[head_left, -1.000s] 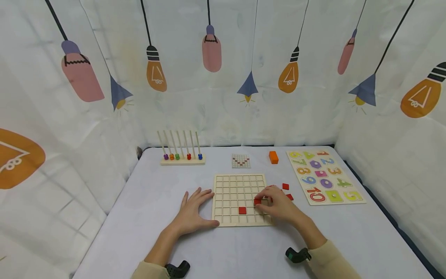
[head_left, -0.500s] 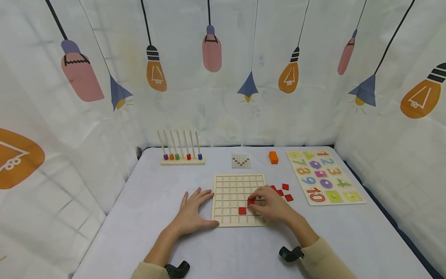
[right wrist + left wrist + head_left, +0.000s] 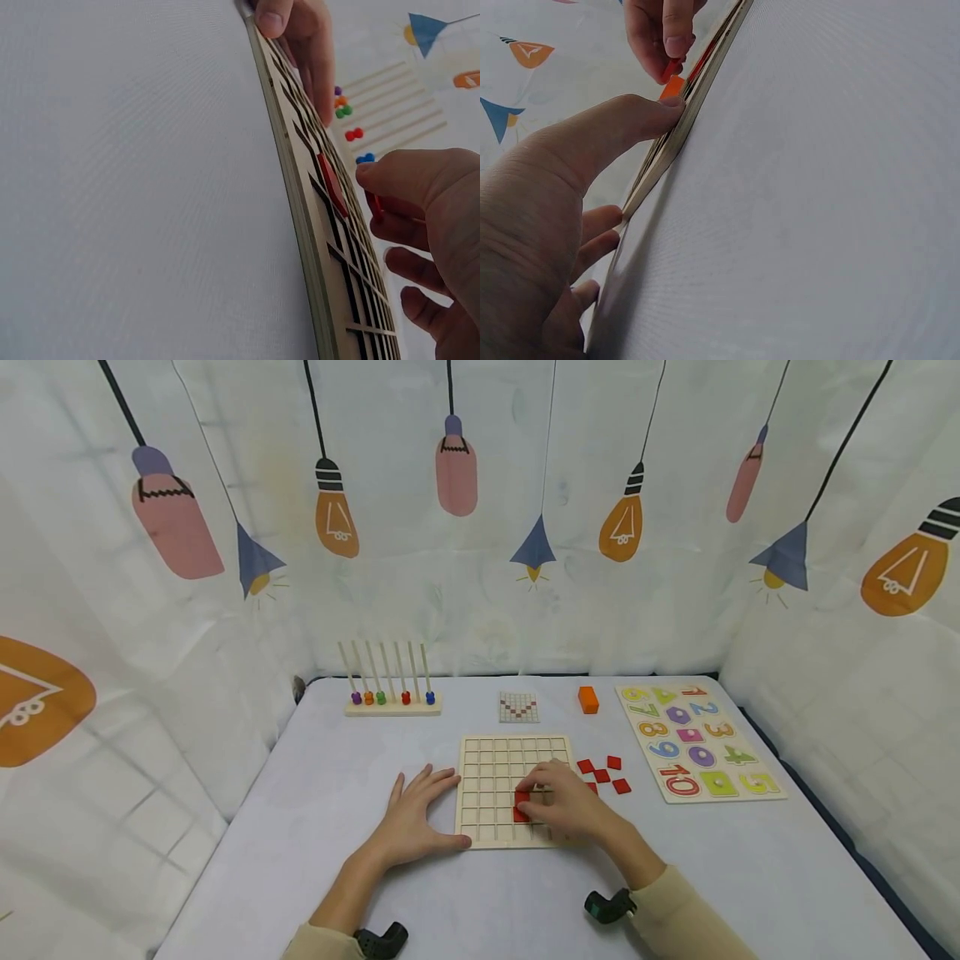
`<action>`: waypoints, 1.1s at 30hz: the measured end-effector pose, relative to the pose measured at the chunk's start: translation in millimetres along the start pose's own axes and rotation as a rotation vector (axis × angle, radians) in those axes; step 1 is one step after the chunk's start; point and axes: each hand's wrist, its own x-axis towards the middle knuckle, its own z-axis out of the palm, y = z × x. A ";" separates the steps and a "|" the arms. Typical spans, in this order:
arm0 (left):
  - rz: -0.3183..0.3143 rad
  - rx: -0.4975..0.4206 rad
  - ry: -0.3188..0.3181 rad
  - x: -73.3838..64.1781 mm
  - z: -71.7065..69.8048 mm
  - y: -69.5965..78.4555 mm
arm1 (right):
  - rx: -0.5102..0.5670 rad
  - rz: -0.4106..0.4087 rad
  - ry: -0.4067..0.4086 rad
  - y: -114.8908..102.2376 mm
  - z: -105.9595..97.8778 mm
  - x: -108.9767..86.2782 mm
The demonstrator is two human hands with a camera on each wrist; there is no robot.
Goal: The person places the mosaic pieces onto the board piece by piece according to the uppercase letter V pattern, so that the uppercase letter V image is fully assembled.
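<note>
A wooden grid board (image 3: 487, 768) lies on the white table, with one red square tile (image 3: 332, 186) set in a cell near its front. My right hand (image 3: 566, 802) pinches a second red square tile (image 3: 670, 70) between thumb and fingers, close over the cell behind the placed one. My left hand (image 3: 420, 818) is spread at the board's left side, its thumb on the front left corner and its fingertips at the left edge. Several loose red tiles (image 3: 602, 775) lie right of the board, partly hidden by my right hand.
Behind the board lie a small pattern card (image 3: 518, 707) and an orange block (image 3: 588, 699). A peg stand with coloured beads (image 3: 393, 709) stands at the back left. A number puzzle board (image 3: 701, 743) lies to the right.
My right hand has moved left across the board with the pinched tile, uncovering more of the loose tiles. My left hand has stayed in place.
</note>
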 end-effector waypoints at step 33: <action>0.006 0.007 -0.004 -0.8 -1.7 0.5 | -0.034 0.010 -0.075 -17.8 17.8 25.5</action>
